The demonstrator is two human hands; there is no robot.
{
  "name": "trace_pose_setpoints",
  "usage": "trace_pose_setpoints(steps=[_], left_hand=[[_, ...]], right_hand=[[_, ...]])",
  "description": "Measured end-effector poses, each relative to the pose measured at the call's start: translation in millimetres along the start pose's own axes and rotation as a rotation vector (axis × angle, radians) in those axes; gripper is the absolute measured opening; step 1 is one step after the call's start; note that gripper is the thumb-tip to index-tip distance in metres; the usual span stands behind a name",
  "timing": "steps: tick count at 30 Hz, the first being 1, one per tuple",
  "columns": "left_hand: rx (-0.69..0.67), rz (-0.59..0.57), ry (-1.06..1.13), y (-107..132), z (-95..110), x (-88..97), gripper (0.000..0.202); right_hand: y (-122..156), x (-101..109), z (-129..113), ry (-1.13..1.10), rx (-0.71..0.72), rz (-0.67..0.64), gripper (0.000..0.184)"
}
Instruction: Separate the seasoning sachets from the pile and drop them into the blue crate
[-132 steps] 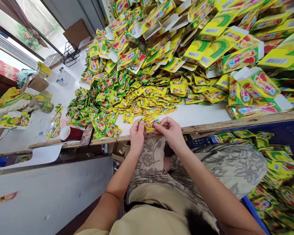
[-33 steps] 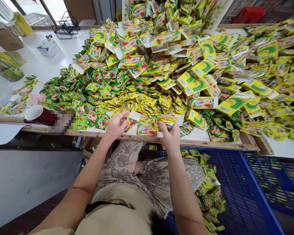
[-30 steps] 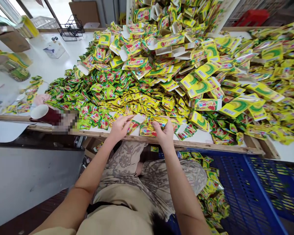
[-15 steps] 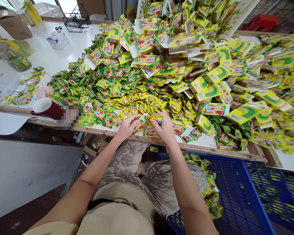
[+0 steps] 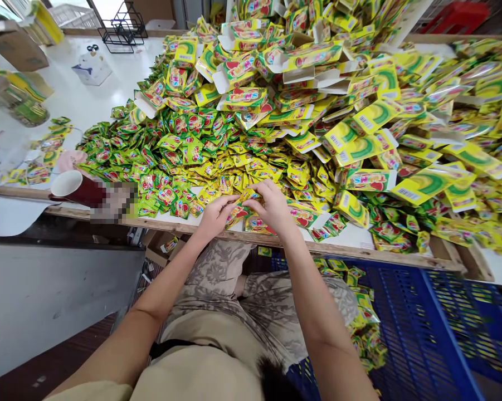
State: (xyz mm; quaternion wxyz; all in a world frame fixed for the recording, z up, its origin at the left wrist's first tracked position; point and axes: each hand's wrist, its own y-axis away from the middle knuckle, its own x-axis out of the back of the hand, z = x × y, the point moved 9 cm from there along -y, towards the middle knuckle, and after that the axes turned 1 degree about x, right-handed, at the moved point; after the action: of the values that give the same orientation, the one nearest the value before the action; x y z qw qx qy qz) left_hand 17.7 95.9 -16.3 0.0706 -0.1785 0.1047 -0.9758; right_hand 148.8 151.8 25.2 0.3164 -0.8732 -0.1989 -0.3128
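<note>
My left hand (image 5: 214, 218) is closed, thumb and fingers gripping a small printed carton (image 5: 235, 215) at the table's front edge. Much of that carton is covered by my fingers. Just above it, my right hand (image 5: 272, 207) pinches a small yellow sachet (image 5: 248, 195) at the carton's upper end. How far the sachet is inside cannot be made out. Beneath my right hand lies another carton (image 5: 257, 225), partly covered. Behind both hands spreads a heap of yellow sachets (image 5: 254, 164), with green sachets (image 5: 137, 142) to the left.
Many open yellow cartons (image 5: 313, 58) are piled at the back and right. A dark red mug (image 5: 81, 188) stands at the left edge. A wooden rim (image 5: 184, 227) borders the table front. Below right is a blue crate (image 5: 401, 317) beside more packets.
My right hand has moved slightly left and up, bringing the yellow sachet against the carton's upper end. My left hand still grips the carton. The whole view has shifted slightly.
</note>
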Motion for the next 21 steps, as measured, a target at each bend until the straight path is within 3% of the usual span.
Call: trace_pose_setpoints(steps=[5,15,18,21], left_hand=[[0.080,0.032,0.127,-2,-9,0.3,0.033],[0.130,0.051,0.257,-8,-6,2.3,0.033],[0.133,0.047,0.288,-8,-6,1.8,0.033],[0.130,0.022,0.334,-8,-4,-1.1,0.033]], right_hand=[[-1,6,-3,-0.039,0.046,0.136,0.018],[-8,13,-5,0.011,0.063,0.191,0.024],[-9,14,-7,0.006,0.046,0.133,0.024],[-8,13,-9,-0.030,0.049,-0.073,0.032]])
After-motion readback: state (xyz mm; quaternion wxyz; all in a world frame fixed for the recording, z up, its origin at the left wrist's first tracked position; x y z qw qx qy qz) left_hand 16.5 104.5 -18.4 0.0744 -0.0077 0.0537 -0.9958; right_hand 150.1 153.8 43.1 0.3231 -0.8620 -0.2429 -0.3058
